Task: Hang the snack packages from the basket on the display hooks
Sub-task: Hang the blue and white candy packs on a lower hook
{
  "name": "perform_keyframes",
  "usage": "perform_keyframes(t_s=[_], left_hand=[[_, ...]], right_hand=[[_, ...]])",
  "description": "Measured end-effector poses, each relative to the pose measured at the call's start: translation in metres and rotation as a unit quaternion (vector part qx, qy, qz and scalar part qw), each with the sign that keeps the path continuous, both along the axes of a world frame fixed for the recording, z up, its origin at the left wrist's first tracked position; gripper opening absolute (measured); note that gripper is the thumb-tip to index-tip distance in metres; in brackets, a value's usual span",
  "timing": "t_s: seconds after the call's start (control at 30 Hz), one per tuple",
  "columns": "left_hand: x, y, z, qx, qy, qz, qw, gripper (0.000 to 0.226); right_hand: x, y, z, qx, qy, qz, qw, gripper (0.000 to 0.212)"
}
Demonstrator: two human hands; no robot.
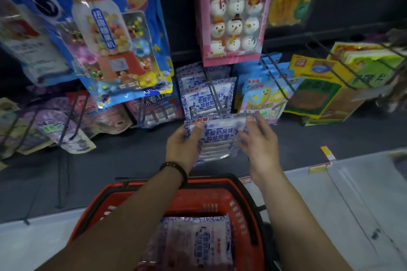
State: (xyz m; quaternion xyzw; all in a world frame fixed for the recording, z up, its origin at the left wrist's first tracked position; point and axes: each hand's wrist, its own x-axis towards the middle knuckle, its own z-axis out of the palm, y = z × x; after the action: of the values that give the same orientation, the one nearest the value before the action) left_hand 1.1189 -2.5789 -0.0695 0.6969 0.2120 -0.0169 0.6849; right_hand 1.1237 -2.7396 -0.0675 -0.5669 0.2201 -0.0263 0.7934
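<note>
Red basket (248, 200) sits at the bottom centre of my head view, right under the two forearms, and several blue-and-white snack packages (198, 240) lie flat inside it. Above it, at the middle of the frame, I see both hands raised to one more blue-and-white package (220, 138), held upright just below the hook row. My left hand (182, 147), with a dark bracelet (174, 168) on the wrist, grips the package's left edge, thumb pressed over the front near the upper corner and fingers behind. My right hand (261, 141) is at the package's right edge with its fingers fairly straight near the upper corner; blur keeps me from telling whether it pinches or only touches. Just above the held package, matching packs (204, 97) hang on a dark wire hook (213, 92). Higher, at upper centre, hangs a pink snowman pack (233, 13), and at upper left a large blue bag with a candy-machine picture (110, 35). Yellow and green packs (319, 86) hang at the right, purple and pink ones (66, 125) at the left.
</note>
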Motion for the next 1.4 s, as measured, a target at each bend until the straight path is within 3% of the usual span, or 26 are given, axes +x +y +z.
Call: perform_keyframes(t_s=[0.17,0.37,0.53,0.7,0.9,1.07,1.17,1.3,1.4], left_hand=[[0.015,-0.005,-0.002,-0.043,0.034,0.039,0.998,0.03],[0.025,-0.007,-0.016,-0.017,0.038,0.049,0.998,0.035],[0.029,-0.001,-0.03,-0.036,0.038,0.064,0.997,0.065],[0.026,-0.001,-0.04,-0.054,0.047,0.079,0.994,0.083],[0.044,-0.003,-0.033,-0.038,0.047,0.078,0.995,0.065],[0.069,-0.002,-0.031,-0.039,0.057,0.083,0.994,0.076],[0.082,-0.001,-0.036,-0.03,0.054,0.093,0.994,0.065],[0.096,-0.001,-0.04,-0.035,0.039,0.102,0.993,0.087],[0.106,0.0,-0.04,-0.047,0.035,0.115,0.992,0.084]], right_hand=[[0.003,-0.003,-0.004,-0.061,-0.025,0.053,0.996,0.063],[0.003,0.003,-0.003,-0.127,-0.035,0.107,0.985,0.08],[-0.001,0.004,-0.005,-0.185,-0.038,0.149,0.971,0.086],[0.0,0.006,-0.008,-0.223,-0.042,0.175,0.958,0.077],[-0.001,0.016,-0.011,-0.245,-0.045,0.194,0.949,0.075],[-0.004,0.023,-0.009,-0.266,-0.026,0.221,0.938,0.084],[-0.004,0.023,-0.01,-0.273,-0.024,0.233,0.933,0.072],[-0.008,0.025,-0.012,-0.281,-0.023,0.26,0.924,0.064],[-0.011,0.026,-0.011,-0.295,-0.021,0.274,0.915,0.061]])
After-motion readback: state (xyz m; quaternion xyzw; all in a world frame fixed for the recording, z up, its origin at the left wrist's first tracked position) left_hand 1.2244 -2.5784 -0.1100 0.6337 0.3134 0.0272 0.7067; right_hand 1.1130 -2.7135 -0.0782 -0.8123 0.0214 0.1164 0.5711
